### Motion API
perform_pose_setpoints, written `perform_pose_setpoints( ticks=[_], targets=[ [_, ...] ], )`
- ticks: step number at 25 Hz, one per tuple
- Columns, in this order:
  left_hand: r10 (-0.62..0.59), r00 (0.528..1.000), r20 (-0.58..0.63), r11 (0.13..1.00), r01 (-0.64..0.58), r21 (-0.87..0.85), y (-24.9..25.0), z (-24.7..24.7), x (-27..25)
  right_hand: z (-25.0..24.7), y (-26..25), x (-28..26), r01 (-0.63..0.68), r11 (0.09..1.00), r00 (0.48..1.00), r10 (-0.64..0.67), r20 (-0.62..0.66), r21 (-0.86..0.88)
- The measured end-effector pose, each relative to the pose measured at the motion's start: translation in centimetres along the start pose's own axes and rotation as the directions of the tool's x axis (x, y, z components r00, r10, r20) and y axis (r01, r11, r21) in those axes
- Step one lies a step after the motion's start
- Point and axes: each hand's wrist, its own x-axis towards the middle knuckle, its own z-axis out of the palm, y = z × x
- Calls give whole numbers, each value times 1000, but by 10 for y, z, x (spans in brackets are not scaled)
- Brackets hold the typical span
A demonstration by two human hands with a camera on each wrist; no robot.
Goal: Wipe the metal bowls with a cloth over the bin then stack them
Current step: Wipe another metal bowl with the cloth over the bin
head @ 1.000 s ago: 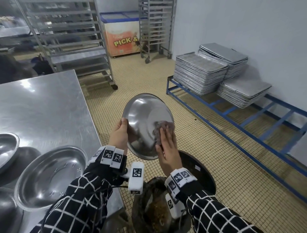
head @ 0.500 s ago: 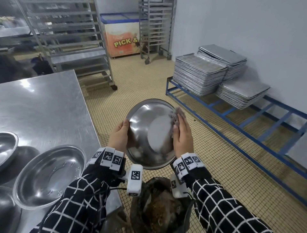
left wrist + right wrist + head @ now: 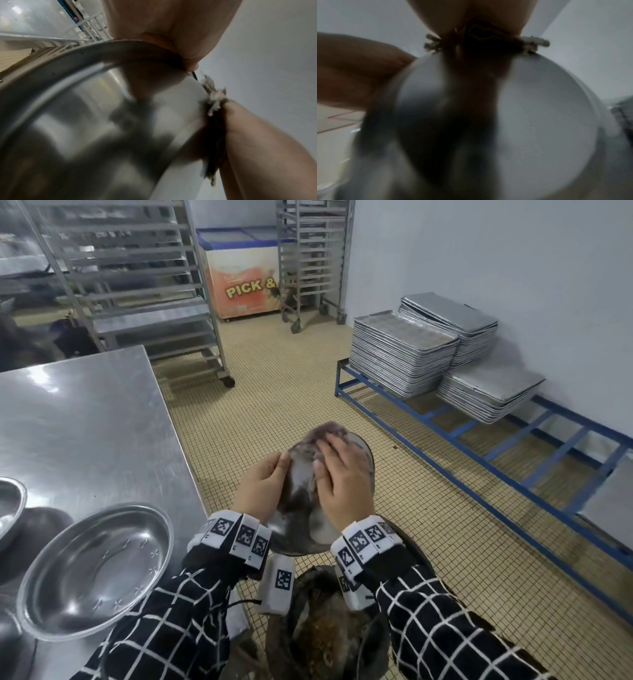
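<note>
I hold a round metal bowl (image 3: pixel 301 537) tilted on edge above the dark bin (image 3: pixel 342 642). My left hand (image 3: pixel 263 484) grips its left rim; the left wrist view shows the thumb on the rim of the bowl (image 3: pixel 85 121). My right hand (image 3: pixel 342 477) lies flat on a grey-purple cloth (image 3: pixel 323 431) and presses it against the upper part of the bowl. The frayed cloth (image 3: pixel 212 101) sticks out under that palm, and the right wrist view shows the cloth (image 3: pixel 479 40) on the blurred bowl (image 3: pixel 536 121). Both hands hide much of the bowl.
A steel table (image 3: pixel 85 412) stands on my left with a metal bowl (image 3: pixel 99 570) near its front edge and another bowl (image 3: pixel 8 505) at far left. Stacked baking trays (image 3: pixel 404 354) sit on a blue frame along the right wall. Wheeled racks (image 3: pixel 137 285) stand behind.
The bowl has dropped lower and tipped further over the bin. My right hand has slid the cloth from the lower right of the bowl up its right side to the top.
</note>
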Motion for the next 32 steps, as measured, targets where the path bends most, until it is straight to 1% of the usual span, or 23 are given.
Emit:
perform_pose_setpoints(
  ticks=[2, 3, 4, 5, 6, 7, 8, 10, 11, 13, 14, 15, 16, 17, 18, 19, 20, 21, 22, 24, 26, 28, 32],
  targets=[
    [-9, 1000, -4, 1000, 9, -4, 0, -1, 0, -2, 11, 4, -212, 972, 975, 217, -49, 97],
    [-20, 1000, -16, 1000, 19, -23, 2, -1, -1, -3, 21, 3, -351, 914, 930, 366, -42, 205],
    [-34, 999, -25, 999, 33, -44, 4, -2, -2, -3, 31, -1, -490, 821, 861, 509, 13, 293],
    [-40, 999, -36, 998, 38, -49, 4, -2, -3, -4, 39, -8, -594, 734, 791, 607, 74, 329],
    [-42, 998, -42, 999, 41, -36, 5, -2, -4, -5, 44, -15, -637, 701, 758, 645, 95, 322],
    [-42, 998, -42, 999, 41, -19, 5, -2, -3, -8, 45, -22, -624, 721, 770, 634, 78, 299],
    [-39, 998, -39, 999, 38, -10, 5, -3, -3, -11, 43, -25, -571, 769, 809, 586, 40, 287],
    [-22, 1000, -20, 1000, 23, 7, 6, -2, -1, -15, 27, -22, -378, 870, 912, 408, -31, 315],
    [-2, 1000, -4, 1000, 2, 25, 8, 0, 0, -14, 15, -18, -261, 922, 956, 288, -59, 285],
    [34, 999, 21, 999, -35, 41, 13, 5, 0, -9, -6, -12, -95, 994, 992, 99, -81, 52],
    [43, 999, 20, 998, -44, 38, 15, 7, 0, -7, -10, -9, -86, 996, 992, 81, -93, -41],
    [52, 999, 10, 998, -52, 36, 14, 8, 0, -5, -8, -5, -135, 988, 986, 127, -109, -73],
    [62, 998, 0, 997, -62, 35, 15, 8, 0, -5, -5, -3, -224, 973, 967, 215, -135, -55],
    [73, 997, -8, 997, -73, 35, 13, 7, 0, -4, 2, -1, -339, 941, 927, 337, -165, 17],
    [87, 996, -14, 996, -86, 30, 12, 6, 0, -3, 12, 0, -468, 872, 853, 488, -182, 144],
    [96, 995, -22, 995, -95, 19, 9, 5, -1, -3, 22, 0, -588, 757, 749, 642, -163, 285],
    [94, 995, -30, 996, -94, 5, 7, 4, -2, -2, 31, -3, -676, 614, 636, 766, -98, 408],
    [80, 996, -37, 997, -80, -7, 3, 3, -2, -1, 40, -8, -719, 494, 552, 833, -30, 489],
    [62, 997, -43, 998, -63, -14, 0, 2, -2, -1, 48, -14, -732, 421, 513, 858, 27, 536],
    [28, 998, -64, 999, -28, -14, -7, -1, -1, -6, 60, -24, -750, 367, 515, 846, 138, 551],
    [25, 996, -81, 1000, -26, -8, -11, -4, -1, -16, 67, -25, -777, 384, 540, 814, 215, 499],
    [25, 997, -79, 1000, -24, 18, -16, -4, 0, -25, 70, -21, -762, 456, 588, 785, 196, 459],
    [10, 1000, -26, 992, -6, 124, -32, -3, 9, -38, 73, -10, -650, 659, 738, 665, 110, 377]
  ],
)
